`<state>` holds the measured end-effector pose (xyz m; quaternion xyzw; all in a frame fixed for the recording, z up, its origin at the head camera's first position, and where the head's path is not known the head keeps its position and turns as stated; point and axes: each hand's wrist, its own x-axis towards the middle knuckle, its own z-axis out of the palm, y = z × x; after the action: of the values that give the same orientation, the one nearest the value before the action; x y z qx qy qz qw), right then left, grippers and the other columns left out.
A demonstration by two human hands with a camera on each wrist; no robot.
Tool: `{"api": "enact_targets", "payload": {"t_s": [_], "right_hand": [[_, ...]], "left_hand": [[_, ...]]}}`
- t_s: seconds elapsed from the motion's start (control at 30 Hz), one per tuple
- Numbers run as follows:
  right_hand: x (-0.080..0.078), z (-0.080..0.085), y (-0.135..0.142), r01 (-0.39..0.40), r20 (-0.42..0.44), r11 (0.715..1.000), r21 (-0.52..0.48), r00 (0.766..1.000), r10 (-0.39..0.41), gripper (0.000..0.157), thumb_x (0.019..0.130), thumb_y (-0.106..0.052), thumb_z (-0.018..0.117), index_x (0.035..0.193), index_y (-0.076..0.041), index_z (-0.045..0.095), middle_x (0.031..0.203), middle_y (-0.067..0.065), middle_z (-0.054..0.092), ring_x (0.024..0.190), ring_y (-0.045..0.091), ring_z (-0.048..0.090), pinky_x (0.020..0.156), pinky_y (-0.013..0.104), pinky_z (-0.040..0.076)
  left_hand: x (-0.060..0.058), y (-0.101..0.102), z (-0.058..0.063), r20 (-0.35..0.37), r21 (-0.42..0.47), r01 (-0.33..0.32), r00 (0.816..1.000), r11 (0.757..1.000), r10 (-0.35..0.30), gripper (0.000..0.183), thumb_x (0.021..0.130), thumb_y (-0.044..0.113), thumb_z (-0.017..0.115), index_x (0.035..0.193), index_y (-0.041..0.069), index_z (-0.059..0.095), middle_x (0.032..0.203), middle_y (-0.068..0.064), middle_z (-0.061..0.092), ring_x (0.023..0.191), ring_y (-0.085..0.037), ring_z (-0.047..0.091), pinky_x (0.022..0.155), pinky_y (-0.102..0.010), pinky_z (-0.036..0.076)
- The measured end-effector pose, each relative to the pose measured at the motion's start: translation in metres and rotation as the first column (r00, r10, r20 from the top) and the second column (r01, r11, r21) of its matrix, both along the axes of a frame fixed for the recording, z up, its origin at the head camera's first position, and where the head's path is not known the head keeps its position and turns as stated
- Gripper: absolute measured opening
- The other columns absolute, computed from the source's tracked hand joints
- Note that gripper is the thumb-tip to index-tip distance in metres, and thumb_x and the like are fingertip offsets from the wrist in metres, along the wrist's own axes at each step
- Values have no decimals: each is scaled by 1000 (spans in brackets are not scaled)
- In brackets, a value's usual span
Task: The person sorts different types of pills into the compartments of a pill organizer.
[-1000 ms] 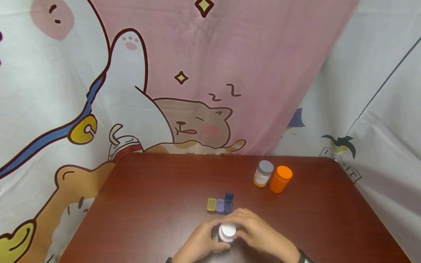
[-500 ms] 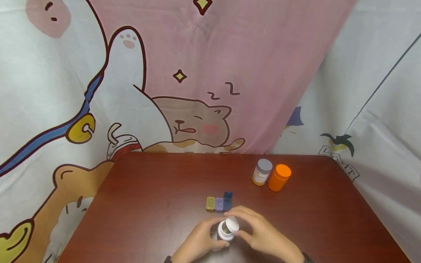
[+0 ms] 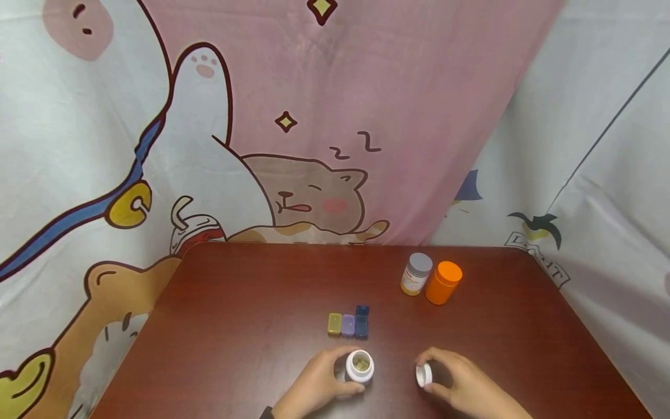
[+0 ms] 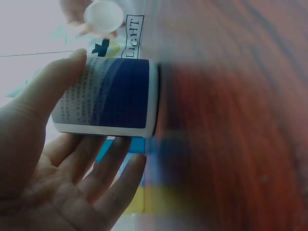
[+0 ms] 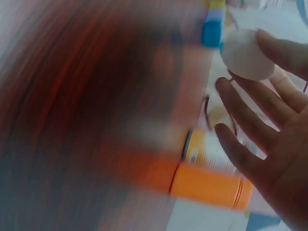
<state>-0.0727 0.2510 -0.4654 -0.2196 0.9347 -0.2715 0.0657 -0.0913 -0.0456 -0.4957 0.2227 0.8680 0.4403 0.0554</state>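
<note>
My left hand [image 3: 321, 378] grips a white pill bottle [image 3: 360, 372] upright at the front of the table, thumb on one side and fingers on the other. The bottle's mouth is uncovered and pale greenish pills show inside. A label with a dark blue patch [image 4: 126, 94] faces the left wrist camera. Off to the right, my right hand [image 3: 460, 378] pinches the white cap [image 3: 424, 375] by its rim, the hollow side turned toward the bottle. Behind the bottle lies a small pill box [image 3: 348, 325] of yellow, purple and dark blue compartments, the blue lid raised.
Toward the back right stand a grey-capped bottle [image 3: 416, 274] and an orange bottle [image 3: 444, 283], close together. The brown table [image 3: 251, 302] meets a cartoon-printed cloth [image 3: 314, 192] at its far edge.
The cap came off the white bottle, tilting up first, and my right hand carried it to the right. My left hand stayed on the bottle, whose contents now show.
</note>
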Motion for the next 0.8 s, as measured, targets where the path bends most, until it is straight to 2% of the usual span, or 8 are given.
{"api": "enact_targets", "payload": {"t_s": [0.1,0.27,0.33,0.43,0.5,0.6,0.73,0.8], "right_hand": [[2,-4,20,15,37,999,50,999,-17,30,72,-24,75,97,-30,59,94,-18,63,85,4,55,75,38,56],[3,-11,41,13,115,998,64,993,-20,28,70,-22,77,87,-31,57,90,-16,59,81,2,51,68,34,53],[5,-16,46,6,79,999,46,997,-10,30,68,-20,78,86,-30,56,89,-15,57,80,2,50,65,32,52],[9,-23,54,4,-28,1000,27,1000,-3,35,65,-16,80,87,-28,56,90,-13,55,79,1,49,61,28,51],[12,-25,60,21,-59,999,38,998,-19,37,63,-16,80,88,-27,56,90,-12,55,78,1,49,60,27,51],[14,-23,67,77,-10,993,88,997,-76,36,64,-20,80,90,-27,56,90,-12,56,77,0,49,61,28,51],[17,-21,73,115,59,984,134,991,-124,33,66,-26,79,92,-27,59,92,-11,60,78,1,50,64,32,52],[18,-23,74,111,47,985,132,992,-118,34,66,-28,79,94,-26,61,94,-10,62,79,1,51,65,33,52]], "left_hand": [[1,0,0,-6,-17,2,1000,1000,-2,60,64,33,81,119,17,63,112,1,72,105,-13,61,94,-44,51],[3,0,1,-28,-73,-7,1000,997,5,61,67,38,78,122,17,61,113,2,71,104,-14,61,92,-44,52],[4,0,1,-37,-105,-15,999,994,11,62,68,42,76,123,18,60,115,3,70,104,-14,61,90,-43,52],[5,-2,4,-44,-156,-14,999,988,7,67,67,44,76,127,19,57,119,2,69,107,-17,61,89,-44,53],[5,-5,7,-45,-183,-1,999,983,-8,71,66,40,78,129,20,54,123,1,67,109,-19,60,90,-45,52],[2,-11,14,-29,-216,3,1000,976,-9,73,66,26,78,133,19,51,127,-2,65,113,-23,58,92,-47,52],[-7,-21,23,12,-198,-6,1000,980,8,68,69,10,69,134,13,50,127,-7,65,111,-26,59,88,-48,54],[-15,-24,24,22,-174,-18,1000,985,22,63,72,7,66,133,10,51,127,-11,65,112,-28,58,90,-50,53]]}}
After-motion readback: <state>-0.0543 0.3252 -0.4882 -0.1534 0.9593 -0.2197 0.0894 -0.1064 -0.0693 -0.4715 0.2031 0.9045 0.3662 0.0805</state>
